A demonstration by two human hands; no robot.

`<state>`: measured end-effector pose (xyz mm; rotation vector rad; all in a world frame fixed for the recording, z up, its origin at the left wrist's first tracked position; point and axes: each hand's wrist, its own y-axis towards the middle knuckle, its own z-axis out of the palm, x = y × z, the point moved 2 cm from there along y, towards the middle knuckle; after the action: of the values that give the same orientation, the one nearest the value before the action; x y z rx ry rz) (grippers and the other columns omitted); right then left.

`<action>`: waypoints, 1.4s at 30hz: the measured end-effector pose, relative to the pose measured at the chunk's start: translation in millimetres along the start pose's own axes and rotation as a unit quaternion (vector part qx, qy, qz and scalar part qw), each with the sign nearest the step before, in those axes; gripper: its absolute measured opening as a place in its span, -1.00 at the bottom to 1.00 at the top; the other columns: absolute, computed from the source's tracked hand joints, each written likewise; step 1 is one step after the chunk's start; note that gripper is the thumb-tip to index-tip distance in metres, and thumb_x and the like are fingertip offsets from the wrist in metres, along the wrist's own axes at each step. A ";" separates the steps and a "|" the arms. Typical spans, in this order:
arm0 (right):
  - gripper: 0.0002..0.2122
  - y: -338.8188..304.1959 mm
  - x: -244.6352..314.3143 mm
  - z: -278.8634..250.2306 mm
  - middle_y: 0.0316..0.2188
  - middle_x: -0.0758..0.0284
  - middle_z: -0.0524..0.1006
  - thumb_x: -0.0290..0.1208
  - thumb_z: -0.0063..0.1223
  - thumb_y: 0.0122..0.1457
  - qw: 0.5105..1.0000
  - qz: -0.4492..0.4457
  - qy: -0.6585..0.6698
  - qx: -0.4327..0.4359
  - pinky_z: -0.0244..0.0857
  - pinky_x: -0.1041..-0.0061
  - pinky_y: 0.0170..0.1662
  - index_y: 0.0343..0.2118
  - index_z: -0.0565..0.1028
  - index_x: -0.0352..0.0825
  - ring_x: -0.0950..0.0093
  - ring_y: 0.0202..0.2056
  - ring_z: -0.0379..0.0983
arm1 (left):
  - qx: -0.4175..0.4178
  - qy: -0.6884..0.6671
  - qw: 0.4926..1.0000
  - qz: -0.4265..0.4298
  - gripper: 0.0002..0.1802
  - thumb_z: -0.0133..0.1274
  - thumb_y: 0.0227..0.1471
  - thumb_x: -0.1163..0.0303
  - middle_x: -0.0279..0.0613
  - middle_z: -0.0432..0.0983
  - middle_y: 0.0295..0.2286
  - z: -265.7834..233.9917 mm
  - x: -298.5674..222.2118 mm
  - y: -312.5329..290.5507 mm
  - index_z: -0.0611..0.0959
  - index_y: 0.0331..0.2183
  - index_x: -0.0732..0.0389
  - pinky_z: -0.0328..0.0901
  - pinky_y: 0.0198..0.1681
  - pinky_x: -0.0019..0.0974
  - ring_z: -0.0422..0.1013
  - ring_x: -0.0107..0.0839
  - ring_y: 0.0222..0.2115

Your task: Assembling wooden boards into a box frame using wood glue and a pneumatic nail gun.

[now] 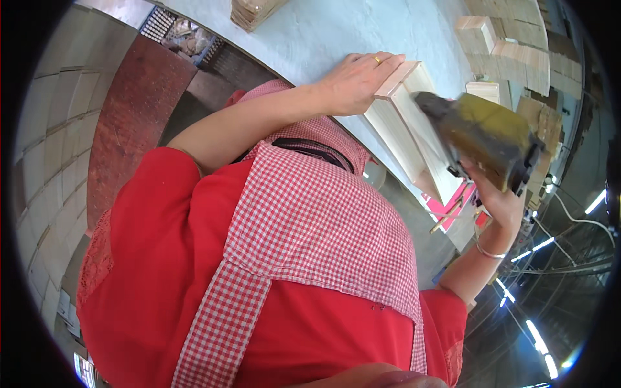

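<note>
Working a yellow power tool (495,126) beside an open wooden box (392,128) at the near edge of the counter (352,29): walls joined, surfacing apparently in progress, amount left unclear. Left hand (354,85) reaches across, fingers together on the box's end, grip not readable. Right hand (501,202), wrist raised, grips the tool, fingers mostly hidden.

A: Pale tabletop (388,26) beyond the left fingers (390,59)!
B: And well to their left, a red-brown surface (139,116)!
A: Far off right of them, strip lights (536,337) blazing against a dark ceiling (582,271)!
</note>
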<state>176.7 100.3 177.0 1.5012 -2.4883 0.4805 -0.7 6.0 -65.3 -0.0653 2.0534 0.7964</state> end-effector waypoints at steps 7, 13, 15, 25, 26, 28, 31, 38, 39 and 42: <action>-0.60 -95.5 -105.8 -16.9 -0.19 0.08 0.59 -0.37 0.31 0.06 0.884 0.338 0.033 -0.321 0.40 0.38 -0.20 -0.08 0.48 -0.47 0.32 -0.25 0.56 | 0.250 0.075 0.928 -0.266 -0.48 0.02 0.05 0.26 0.24 0.52 -0.17 -82.8 5.2 42.6 0.47 0.01 0.36 0.31 0.00 -0.02 0.45 0.14 -0.12; -0.58 -161.0 -201.7 77.5 -0.46 0.05 0.55 -0.42 0.15 0.10 0.916 0.242 -0.115 -0.298 0.40 0.26 -0.29 0.02 0.38 -0.43 0.14 -0.42 0.52 | 0.297 0.205 0.891 -0.277 -0.44 -0.03 0.09 0.05 0.29 0.57 -0.25 -108.7 21.3 58.7 0.63 -0.20 0.42 0.34 -0.04 0.01 0.49 0.18 -0.18; -0.57 -177.0 -226.9 113.1 -0.40 -0.04 0.54 -0.43 0.13 0.09 0.896 0.317 -0.150 -0.271 0.39 0.19 -0.21 0.04 0.38 -0.42 0.04 -0.32 0.51 | 0.309 0.226 0.880 -0.281 -0.44 -0.04 0.10 0.05 0.30 0.56 -0.24 -106.8 22.8 59.4 0.63 -0.22 0.43 0.33 -0.03 0.00 0.48 0.18 -0.16; -0.53 -203.8 -277.6 178.3 -0.17 -0.11 0.52 -0.38 0.13 0.09 0.808 0.496 -0.204 -0.243 0.38 0.06 -0.10 0.08 0.38 -0.39 -0.07 -0.18 0.49 | 0.269 0.208 0.877 -0.340 -0.19 -0.11 0.13 -0.23 0.36 0.55 -0.25 -110.1 19.2 54.0 0.62 -0.17 0.48 0.33 -0.01 -0.11 0.49 0.12 -0.12; -0.54 -203.2 -276.4 176.6 -0.14 -0.09 0.51 -0.37 0.13 0.10 0.804 0.499 -0.226 -0.230 0.37 0.06 -0.09 0.08 0.38 -0.38 -0.05 -0.15 0.48 | 0.255 0.186 0.888 -0.336 -0.15 -0.12 0.13 -0.27 0.35 0.55 -0.25 -110.0 19.2 53.2 0.62 -0.15 0.47 0.33 -0.01 -0.14 0.49 0.10 -0.12; -0.54 -192.0 -270.5 166.5 -0.08 -0.05 0.50 -0.35 0.13 0.11 0.799 0.487 -0.276 -0.218 0.35 0.07 -0.05 0.09 0.39 -0.36 0.00 -0.09 0.47 | 0.233 0.208 0.883 -0.349 -0.14 -0.14 0.13 -0.29 0.32 0.55 -0.23 -111.8 19.4 50.3 0.61 -0.13 0.46 0.32 0.00 -0.16 0.49 0.08 -0.11; -0.57 -160.5 -246.7 146.6 -0.02 0.02 0.48 -0.37 0.10 0.16 0.851 0.343 -0.162 -0.362 0.29 0.13 0.03 0.11 0.41 -0.33 0.08 -0.02 0.42 | 0.183 0.229 0.878 -0.378 -0.10 -0.17 0.15 -0.32 0.26 0.56 -0.18 -118.0 14.2 36.7 0.60 -0.10 0.45 0.29 0.03 -0.21 0.49 0.02 -0.09; -0.59 -42.0 -249.2 162.4 0.03 0.06 0.46 -0.49 0.03 0.18 0.919 0.076 -0.162 -0.351 0.18 0.24 0.15 0.13 0.44 -0.19 0.11 0.06 0.35 | 0.033 -0.084 0.874 -0.477 -0.16 -0.29 0.26 -0.25 0.02 0.54 -0.09 -120.0 3.6 2.1 0.57 -0.01 0.42 0.24 0.10 -0.22 0.43 -0.25 -0.03; -0.60 -29.4 -265.4 162.7 0.03 0.08 0.46 -0.49 0.03 0.18 0.938 0.106 -0.118 -0.308 0.19 0.24 0.15 0.11 0.46 -0.18 0.11 0.06 0.36 | 0.030 -0.074 0.862 -0.500 -0.16 -0.29 0.26 -0.25 0.02 0.54 -0.09 -121.0 4.5 -0.8 0.57 -0.01 0.42 0.24 0.10 -0.22 0.43 -0.25 -0.03; -0.64 -27.3 -302.0 156.2 0.02 0.09 0.48 -0.47 0.02 0.20 0.943 0.168 -0.099 -0.271 0.21 0.26 0.14 0.08 0.50 -0.18 0.12 0.06 0.37 | 0.008 -0.146 0.858 -0.492 -0.21 -0.37 0.31 -0.18 -0.01 0.48 -0.03 -119.5 8.5 -11.5 0.47 0.10 0.37 0.16 0.17 -0.20 0.41 -0.27 -0.02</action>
<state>341.8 278.3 -62.6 0.9547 -2.7229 -0.3161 -89.6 -67.9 -31.9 -0.8595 1.4365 0.1168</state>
